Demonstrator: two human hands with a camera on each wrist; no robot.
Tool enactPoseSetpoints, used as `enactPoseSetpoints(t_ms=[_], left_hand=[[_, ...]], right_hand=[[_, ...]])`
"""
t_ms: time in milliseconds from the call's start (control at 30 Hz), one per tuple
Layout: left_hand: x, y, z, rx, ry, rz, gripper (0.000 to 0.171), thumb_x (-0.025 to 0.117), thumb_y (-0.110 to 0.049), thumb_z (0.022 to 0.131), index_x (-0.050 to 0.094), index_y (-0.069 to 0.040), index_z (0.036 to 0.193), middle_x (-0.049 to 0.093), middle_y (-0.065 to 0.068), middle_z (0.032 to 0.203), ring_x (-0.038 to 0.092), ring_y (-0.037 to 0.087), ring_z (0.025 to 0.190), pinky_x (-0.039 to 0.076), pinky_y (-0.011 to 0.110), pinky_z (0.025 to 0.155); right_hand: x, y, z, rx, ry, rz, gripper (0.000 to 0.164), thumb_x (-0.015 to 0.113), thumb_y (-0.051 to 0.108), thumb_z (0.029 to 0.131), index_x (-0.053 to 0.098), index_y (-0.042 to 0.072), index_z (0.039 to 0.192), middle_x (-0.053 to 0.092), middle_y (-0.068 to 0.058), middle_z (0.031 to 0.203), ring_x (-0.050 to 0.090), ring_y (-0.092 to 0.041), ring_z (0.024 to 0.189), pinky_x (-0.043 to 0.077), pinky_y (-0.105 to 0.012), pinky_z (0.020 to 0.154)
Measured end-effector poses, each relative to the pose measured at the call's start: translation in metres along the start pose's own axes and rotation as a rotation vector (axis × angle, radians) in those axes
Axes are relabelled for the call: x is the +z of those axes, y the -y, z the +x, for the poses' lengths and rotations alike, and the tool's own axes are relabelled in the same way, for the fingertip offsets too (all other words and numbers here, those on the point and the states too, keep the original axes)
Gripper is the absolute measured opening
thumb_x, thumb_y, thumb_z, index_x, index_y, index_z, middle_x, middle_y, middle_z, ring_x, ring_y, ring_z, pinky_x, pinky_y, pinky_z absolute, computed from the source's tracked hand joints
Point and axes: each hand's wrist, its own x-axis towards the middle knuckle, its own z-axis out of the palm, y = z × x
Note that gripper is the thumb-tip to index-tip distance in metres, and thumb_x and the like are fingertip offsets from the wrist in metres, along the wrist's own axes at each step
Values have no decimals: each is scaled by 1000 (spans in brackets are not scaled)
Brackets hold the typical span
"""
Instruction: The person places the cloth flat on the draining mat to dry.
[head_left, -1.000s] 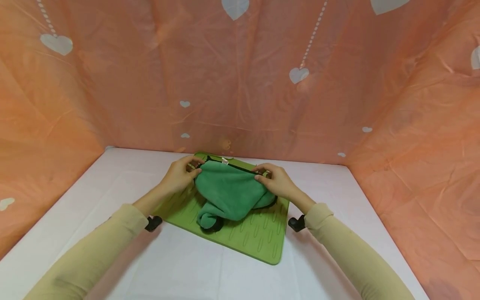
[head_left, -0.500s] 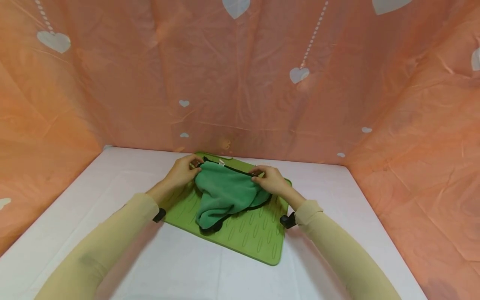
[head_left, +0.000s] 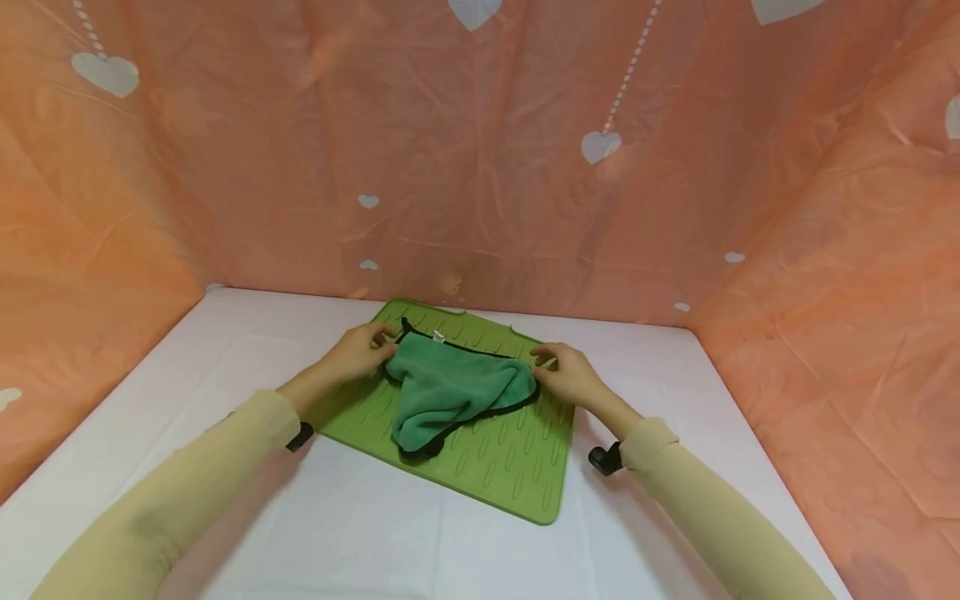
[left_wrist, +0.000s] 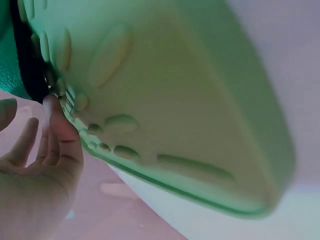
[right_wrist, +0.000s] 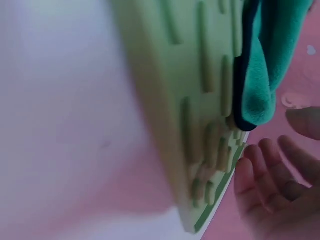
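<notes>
A green cloth (head_left: 450, 379) with black edging and a small white label (head_left: 438, 337) lies rumpled on a green ribbed mat (head_left: 510, 467). Its near left part is bunched toward the front. At its far left corner is my left hand (head_left: 356, 350); in the left wrist view the thumb and forefinger are apart, fingertips right at the black edging. My right hand (head_left: 570, 372) is just beyond the cloth's right end, over the mat's right side. The right wrist view shows its fingers (right_wrist: 265, 170) loosely bent, with nothing between them and the thumb.
The mat lies askew on a white table (head_left: 337, 525). An orange curtain (head_left: 480, 192) with pale hearts hangs behind the table and along both sides. Black camera mounts (head_left: 606, 458) stick out at the wrists.
My right hand has let go of the cloth's far edge and moved right. My left fingers have loosened at the left corner. The cloth has settled lower onto the mat, its front roll opened out.
</notes>
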Motion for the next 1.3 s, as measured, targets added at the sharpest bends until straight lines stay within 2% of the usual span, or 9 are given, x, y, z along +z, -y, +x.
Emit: enactPoseSetpoints(t_ms=[167,267,400,567,767,867,1000,1133,1300], left_hand=[[-1,1,-4,-58,70,18,40,59,-20,107,57,8,136,69,25,109,68,28,82,56,43,77],[1,3,-6,-56,100,3,40,61,-20,106,57,9,134,68,22,104,65,23,76,55,39,71],[7,6,-11,-30,115,4,36,65,-14,103,59,8,131,67,16,97,62,21,77,52,34,68],[10,11,-12,18,112,44,31,69,-5,99,63,5,128,65,12,93,60,23,85,51,37,75],[10,12,-9,54,128,52,28,68,-1,98,66,2,126,65,11,94,60,23,86,51,40,77],[10,12,-7,60,139,44,28,66,0,99,65,3,127,65,10,92,59,21,83,50,37,74],[8,12,-6,44,117,-1,28,64,-3,101,64,2,129,61,10,91,56,20,77,47,34,67],[6,10,-1,52,33,-58,27,61,-3,103,63,3,130,56,12,94,54,23,77,46,35,66],[5,7,9,34,-66,-130,29,56,-4,106,62,2,133,50,13,101,56,28,88,47,34,67]], right_hand=[[2,-7,-8,98,42,-55,33,67,26,102,72,-1,121,74,-14,107,69,-29,97,56,-46,83],[7,-13,-12,120,48,-55,28,69,29,101,75,2,108,73,-8,99,66,-21,84,55,-41,77],[16,-18,-15,111,46,-39,22,73,25,98,75,3,98,71,-5,86,60,-15,69,51,-34,66],[20,-16,-15,112,30,-62,18,76,20,96,74,2,99,70,-5,86,61,-15,72,52,-34,69],[20,-13,-14,108,44,-76,17,72,19,98,72,3,102,71,-6,94,63,-17,82,54,-39,77],[17,-14,-15,122,20,-14,17,70,18,100,70,2,105,71,-8,95,64,-18,81,54,-38,77],[14,-17,-15,142,-38,111,18,67,15,102,65,0,110,72,-10,91,65,-18,72,51,-34,66],[10,-19,-12,184,-108,310,18,64,11,103,59,-2,114,74,-12,89,66,-16,69,51,-29,60],[5,-20,-4,268,-195,605,23,59,8,104,50,-5,121,71,-8,89,68,-13,67,57,-27,65]])
